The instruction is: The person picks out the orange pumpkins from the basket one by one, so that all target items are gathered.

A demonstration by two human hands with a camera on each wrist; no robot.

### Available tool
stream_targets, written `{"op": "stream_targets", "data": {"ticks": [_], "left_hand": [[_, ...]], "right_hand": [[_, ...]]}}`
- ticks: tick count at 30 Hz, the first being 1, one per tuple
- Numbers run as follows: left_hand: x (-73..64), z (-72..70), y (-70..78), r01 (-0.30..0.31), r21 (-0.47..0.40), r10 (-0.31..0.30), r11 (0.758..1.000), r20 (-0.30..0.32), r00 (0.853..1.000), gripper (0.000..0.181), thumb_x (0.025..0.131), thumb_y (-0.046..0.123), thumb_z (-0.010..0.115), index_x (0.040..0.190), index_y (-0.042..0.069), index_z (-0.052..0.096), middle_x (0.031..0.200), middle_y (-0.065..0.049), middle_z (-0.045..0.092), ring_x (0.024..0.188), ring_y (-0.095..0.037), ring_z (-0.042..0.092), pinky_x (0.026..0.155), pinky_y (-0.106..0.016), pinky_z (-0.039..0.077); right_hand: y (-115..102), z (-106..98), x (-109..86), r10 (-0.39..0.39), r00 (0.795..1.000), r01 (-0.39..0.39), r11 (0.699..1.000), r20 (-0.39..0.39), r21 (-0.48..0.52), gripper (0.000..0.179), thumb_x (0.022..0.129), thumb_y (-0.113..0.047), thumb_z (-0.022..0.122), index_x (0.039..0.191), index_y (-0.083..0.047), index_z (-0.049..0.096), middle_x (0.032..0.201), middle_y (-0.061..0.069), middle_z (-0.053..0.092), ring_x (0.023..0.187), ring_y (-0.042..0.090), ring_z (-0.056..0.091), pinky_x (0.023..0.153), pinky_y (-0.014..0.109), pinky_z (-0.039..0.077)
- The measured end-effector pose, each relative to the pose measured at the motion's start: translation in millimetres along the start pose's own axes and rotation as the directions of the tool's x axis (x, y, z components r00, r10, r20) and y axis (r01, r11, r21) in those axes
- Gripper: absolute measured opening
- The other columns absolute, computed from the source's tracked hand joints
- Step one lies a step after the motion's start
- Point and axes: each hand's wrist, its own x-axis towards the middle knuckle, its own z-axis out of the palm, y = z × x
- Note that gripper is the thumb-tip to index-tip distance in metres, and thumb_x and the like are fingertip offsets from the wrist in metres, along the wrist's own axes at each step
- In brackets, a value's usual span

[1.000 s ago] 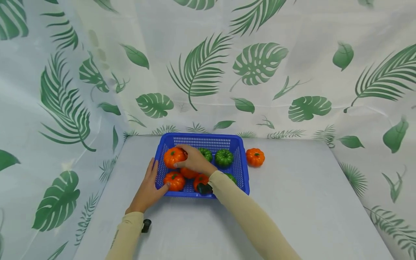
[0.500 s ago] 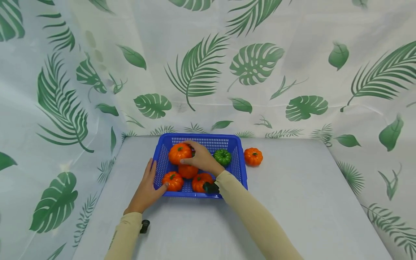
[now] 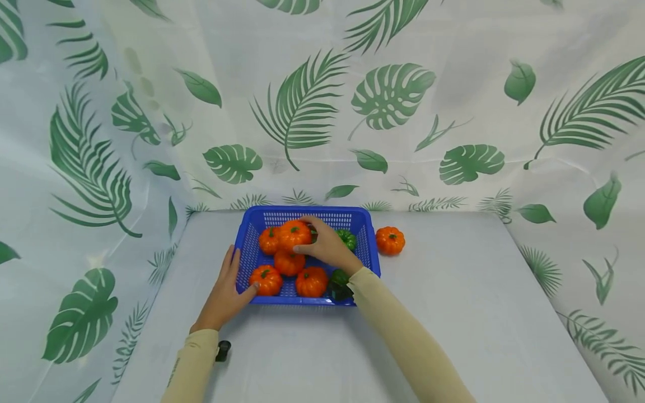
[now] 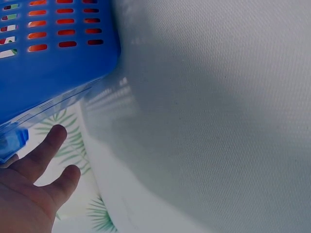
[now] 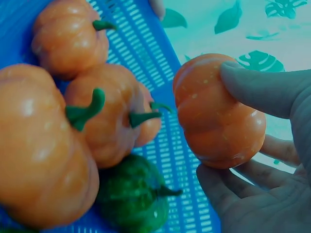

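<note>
My right hand (image 3: pixel 330 246) pinches a small orange pumpkin (image 3: pixel 294 235) over the blue basket; the thumb lies on one side and the fingers on the other, as the right wrist view shows. My left hand (image 3: pixel 221 296) rests at the left side of the basket (image 3: pixel 302 301), fingers fairly straight along the outside and thumb over the front left corner. Inside sit several orange pumpkins, among them one at the front left (image 3: pixel 266 280) and one at front middle (image 3: pixel 312 281). A green pumpkin (image 3: pixel 347 239) and a dark green one (image 3: pixel 340 277) are partly hidden by my right hand and sleeve.
One orange pumpkin (image 3: pixel 390 240) stands on the white table (image 3: pixel 453 302), just outside the basket's right side. Leaf-patterned sheets (image 3: pixel 312 112) enclose the table at the back and sides. A small black object (image 3: pixel 223 351) shows beside my left wrist.
My right hand has carried the held orange pumpkin rightward across the basket, uncovering another orange pumpkin at the back left. The left hand has stayed at the basket's side.
</note>
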Motion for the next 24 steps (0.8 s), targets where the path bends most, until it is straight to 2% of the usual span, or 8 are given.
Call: {"op": "stream_targets", "data": {"ticks": [6, 14, 24], "left_hand": [[-0.3, -1.0, -0.4, -0.002, -0.002, 0.002, 1.000, 0.002, 1.000, 0.102, 0.099, 0.038, 0.068, 0.172, 0.006, 0.006, 0.180, -0.008, -0.007, 0.162, -0.044, 0.013, 0.124, -0.065, 0.022], [0.4, 0.5, -2.3, -0.008, -0.003, 0.008, 1.000, -0.001, 1.000, 0.101, 0.100, 0.039, 0.067, 0.172, 0.007, 0.006, 0.180, -0.006, -0.007, 0.161, -0.044, 0.013, 0.124, -0.066, 0.022], [1.7, 1.3, -2.2, 0.000, -0.005, 0.000, 1.000, -0.004, 1.000, 0.101, 0.099, 0.038, 0.068, 0.172, 0.006, 0.006, 0.180, -0.011, -0.004, 0.161, -0.046, 0.015, 0.123, -0.067, 0.023]], "right_hand": [[5, -13, -12.6, 0.019, 1.000, -0.019, 1.000, -0.019, -0.007, 0.074, 0.094, -0.026, 0.085, 0.157, -0.007, 0.049, 0.151, 0.014, 0.056, 0.133, 0.033, 0.059, 0.112, 0.052, 0.050], [10, -31, -26.2, 0.001, 0.999, -0.002, 1.000, -0.053, -0.022, 0.074, 0.094, -0.024, 0.085, 0.156, -0.005, 0.049, 0.152, 0.016, 0.056, 0.134, 0.036, 0.058, 0.113, 0.053, 0.049], [17, -51, -41.3, 0.018, 0.996, -0.022, 0.999, -0.092, -0.036, 0.074, 0.093, -0.026, 0.086, 0.155, -0.007, 0.049, 0.153, 0.014, 0.054, 0.134, 0.034, 0.058, 0.113, 0.051, 0.049]]}}
